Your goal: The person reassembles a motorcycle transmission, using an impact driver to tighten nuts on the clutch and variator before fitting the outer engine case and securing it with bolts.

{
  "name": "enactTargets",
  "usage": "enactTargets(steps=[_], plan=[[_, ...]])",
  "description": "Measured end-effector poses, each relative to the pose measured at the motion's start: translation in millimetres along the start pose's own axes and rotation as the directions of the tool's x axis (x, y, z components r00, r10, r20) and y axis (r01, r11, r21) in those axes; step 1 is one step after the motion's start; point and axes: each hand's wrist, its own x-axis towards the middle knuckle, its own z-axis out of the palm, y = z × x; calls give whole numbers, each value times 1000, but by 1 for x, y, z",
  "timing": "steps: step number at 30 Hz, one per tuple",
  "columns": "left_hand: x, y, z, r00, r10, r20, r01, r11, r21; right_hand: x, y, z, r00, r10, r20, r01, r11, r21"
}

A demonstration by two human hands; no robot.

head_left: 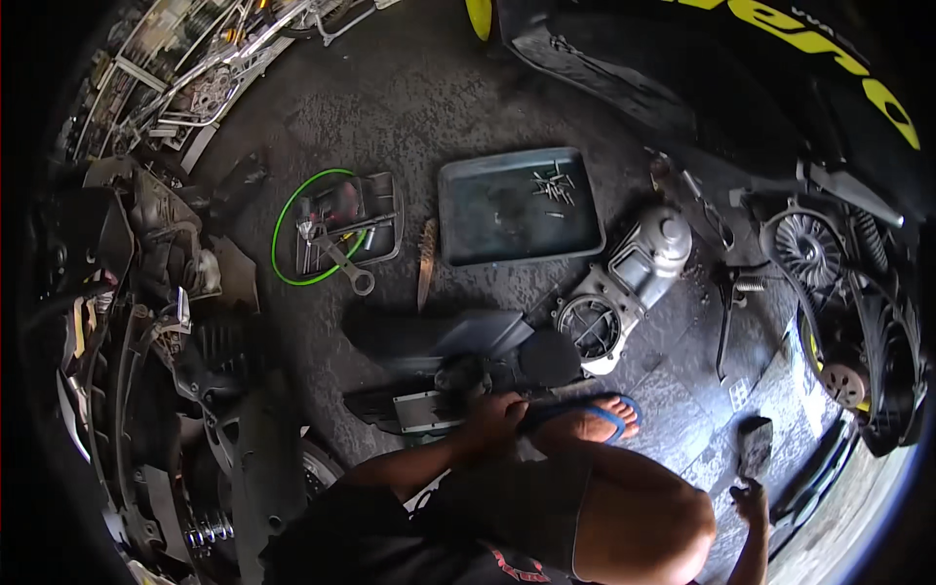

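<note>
My left hand [492,419] is curled at the front edge of a pile of black parts [429,336], beside a silvery plate [419,411] and my sandalled foot [604,417]; what is in its fingers is hidden. At the lower right, my right hand [749,502] has its fingers closed on the near end of a dark oblong object [756,444]. A silver engine casing [648,253] lies ahead, right of the black parts. Farther forward are a dark tray [446,210] holding several small bolts [554,183], and a wire brush [426,263].
A smaller tray [388,195] with tools and a green ring [276,244] lie front-left. Dismantled scooter parts [195,273] crowd the left. A finned fan assembly [804,249] and a stand with spring [726,322] are at right. A black body panel [624,68] borders the far side.
</note>
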Motion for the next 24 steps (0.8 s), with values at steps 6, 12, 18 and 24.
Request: enactTargets(steps=[6, 12, 18, 24], plan=[[118, 25, -15, 890, 251, -381, -252, 966, 48, -19, 20, -23, 983, 167, -77, -144, 959, 243], [315, 36, -36, 809, 279, -518, -149, 949, 277, -59, 11, -27, 946, 308, -97, -252, 892, 376], [406, 32, -40, 869, 306, -388, -88, 869, 488, -97, 34, -12, 916, 386, -108, -328, 878, 349], [411, 33, -43, 880, 383, -280, -198, 833, 516, -117, 45, -10, 898, 437, -47, -387, 837, 387]])
